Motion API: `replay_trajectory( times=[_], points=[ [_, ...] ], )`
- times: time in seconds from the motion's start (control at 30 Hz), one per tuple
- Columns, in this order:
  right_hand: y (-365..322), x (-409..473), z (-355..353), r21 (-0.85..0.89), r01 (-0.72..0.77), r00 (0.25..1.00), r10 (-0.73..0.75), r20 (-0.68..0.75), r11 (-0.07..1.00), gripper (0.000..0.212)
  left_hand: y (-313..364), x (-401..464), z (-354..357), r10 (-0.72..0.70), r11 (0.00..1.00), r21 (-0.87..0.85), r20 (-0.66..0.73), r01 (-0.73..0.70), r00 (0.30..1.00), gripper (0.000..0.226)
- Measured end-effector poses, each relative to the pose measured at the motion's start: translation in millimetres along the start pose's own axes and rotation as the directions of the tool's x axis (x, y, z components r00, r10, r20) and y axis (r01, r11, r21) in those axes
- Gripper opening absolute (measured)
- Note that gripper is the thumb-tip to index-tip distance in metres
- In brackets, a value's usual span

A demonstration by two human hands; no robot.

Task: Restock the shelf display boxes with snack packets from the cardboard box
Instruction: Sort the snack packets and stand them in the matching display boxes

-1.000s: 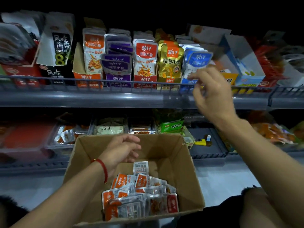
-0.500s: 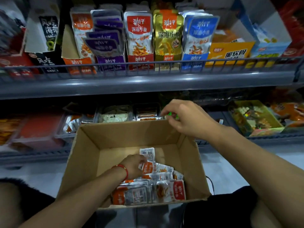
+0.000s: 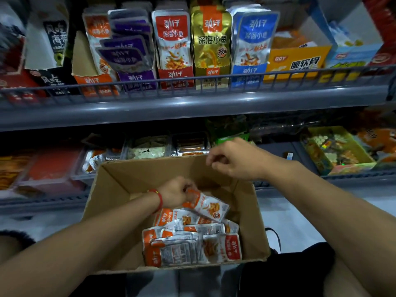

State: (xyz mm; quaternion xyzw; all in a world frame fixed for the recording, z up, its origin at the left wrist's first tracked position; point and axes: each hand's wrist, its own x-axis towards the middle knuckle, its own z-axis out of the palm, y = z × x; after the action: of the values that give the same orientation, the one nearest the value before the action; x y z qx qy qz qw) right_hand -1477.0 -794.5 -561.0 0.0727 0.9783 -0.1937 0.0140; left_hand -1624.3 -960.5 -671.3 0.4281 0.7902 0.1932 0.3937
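An open cardboard box (image 3: 120,179) sits low in front of the shelves, with several orange-and-silver snack packets (image 3: 192,243) piled in its near right corner. My left hand (image 3: 175,192), a red string on its wrist, is inside the box and grips one orange packet (image 3: 209,205) by its top edge, lifting it off the pile. My right hand (image 3: 233,159) hovers over the box's far rim with loosely curled fingers and holds nothing. Above, the upper shelf carries display boxes of upright packets: orange (image 3: 94,80), purple (image 3: 137,79), red (image 3: 175,75), gold (image 3: 211,71), blue (image 3: 249,70).
A grey wire rail (image 3: 192,79) runs along the upper shelf's front edge. The lower shelf behind the box holds clear trays of snacks (image 3: 147,148) and a yellow-green tray (image 3: 336,151) at right. A yellow carton (image 3: 297,61) stands right of the blue box.
My right hand came down from the blue display box to just above the cardboard box. My left hand reached into the pile and picked up an orange packet.
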Motion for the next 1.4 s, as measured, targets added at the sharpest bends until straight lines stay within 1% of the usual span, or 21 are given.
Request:
replay_trajectory(
  times=[0.07,0.13,0.2,0.27,0.3,0.37,0.4,0.47,0.53,0.57,0.6,0.67,0.7,0.8,0.9,1.0,1.1,1.17,1.27,1.33,1.4],
  points=[
    [-3,2,7,0.008,-0.011,0.994,0.010,0.104,1.000,0.023,13,-15,-26,0.061,0.986,-0.152,-0.040,-0.066,0.997,0.006],
    [-6,2,12,0.101,-0.053,0.981,0.032,0.191,0.993,0.028,25,-29,-47,0.087,0.943,-0.312,-0.098,-0.114,0.991,0.005],
    [-9,2,14,0.236,-0.090,0.978,0.042,0.203,0.967,0.021,39,-46,-63,0.071,0.896,-0.421,-0.187,-0.145,0.980,0.010],
    [-15,1,10,0.406,-0.112,0.985,0.047,0.166,0.907,0.013,47,-58,-72,0.018,0.825,-0.538,-0.284,-0.175,0.959,0.019],
    [-20,0,6,0.501,-0.120,0.988,0.052,0.148,0.857,0.011,50,-63,-75,-0.015,0.771,-0.610,-0.305,-0.183,0.952,0.026],
    [-31,-1,0,0.633,-0.135,0.988,0.059,0.139,0.762,0.010,56,-72,-76,-0.086,0.596,-0.786,-0.267,-0.165,0.960,0.030],
    [-37,-1,-3,0.659,-0.135,0.989,0.060,0.135,0.740,0.009,61,-76,-76,-0.119,0.498,-0.857,-0.224,-0.137,0.967,0.027],
    [-48,-1,-6,0.692,-0.132,0.991,0.071,0.116,0.709,0.012,69,-85,-79,-0.150,0.369,-0.925,-0.156,-0.091,0.976,0.025],
    [-57,0,-8,0.755,-0.119,0.992,0.109,0.063,0.645,0.017,73,-94,-84,-0.114,0.334,-0.934,-0.175,-0.128,0.978,0.038],
    [-61,0,-9,0.791,-0.111,0.989,0.148,0.026,0.601,0.018,72,-99,-87,-0.086,0.347,-0.924,-0.203,-0.162,0.975,0.044],
    [-64,0,-10,0.823,-0.099,0.980,0.197,-0.016,0.560,0.018,71,-104,-88,-0.054,0.393,-0.900,-0.226,-0.187,0.973,0.046],
    [-70,0,-11,0.866,-0.066,0.951,0.294,-0.095,0.495,0.016,68,-112,-84,-0.014,0.520,-0.831,-0.241,-0.199,0.970,0.039],
    [-72,1,-11,0.878,-0.052,0.939,0.322,-0.119,0.475,0.016,66,-114,-81,-0.009,0.543,-0.817,-0.239,-0.197,0.971,0.036],
    [-77,3,-10,0.881,-0.054,0.922,0.362,-0.137,0.470,0.022,63,-116,-75,0.012,0.516,-0.823,-0.271,-0.238,0.963,0.030],
    [-77,5,-17,0.899,-0.034,0.898,0.408,-0.164,0.437,0.024,63,-116,-79,0.045,0.590,-0.749,-0.344,-0.303,0.938,0.023],
    [-79,10,-31,0.922,0.066,0.844,0.472,-0.255,0.381,0.029,62,-121,-88,0.068,0.638,-0.685,-0.404,-0.351,0.912,0.015],
    [-82,12,-46,0.919,0.104,0.835,0.468,-0.288,0.379,0.029,61,-127,-98,0.087,0.569,-0.718,-0.433,-0.401,0.897,0.017],
    [-86,14,-58,0.905,0.080,0.858,0.432,-0.276,0.418,0.030,60,-132,-109,0.058,0.440,-0.792,-0.446,-0.424,0.893,0.022],
    [-100,20,-85,0.847,0.017,0.902,0.358,-0.243,0.532,0.035,54,-137,-128,0.011,0.214,-0.848,-0.495,-0.486,0.869,0.031],
    [-115,30,-107,0.793,0.002,0.919,0.311,-0.242,0.610,0.032,51,-140,-140,-0.003,0.149,-0.828,-0.546,-0.540,0.837,0.033],
    [-135,45,-129,0.714,0.044,0.918,0.254,-0.304,0.698,0.023,49,-142,-151,-0.025,0.110,-0.788,-0.611,-0.605,0.791,0.031]
  ],
)
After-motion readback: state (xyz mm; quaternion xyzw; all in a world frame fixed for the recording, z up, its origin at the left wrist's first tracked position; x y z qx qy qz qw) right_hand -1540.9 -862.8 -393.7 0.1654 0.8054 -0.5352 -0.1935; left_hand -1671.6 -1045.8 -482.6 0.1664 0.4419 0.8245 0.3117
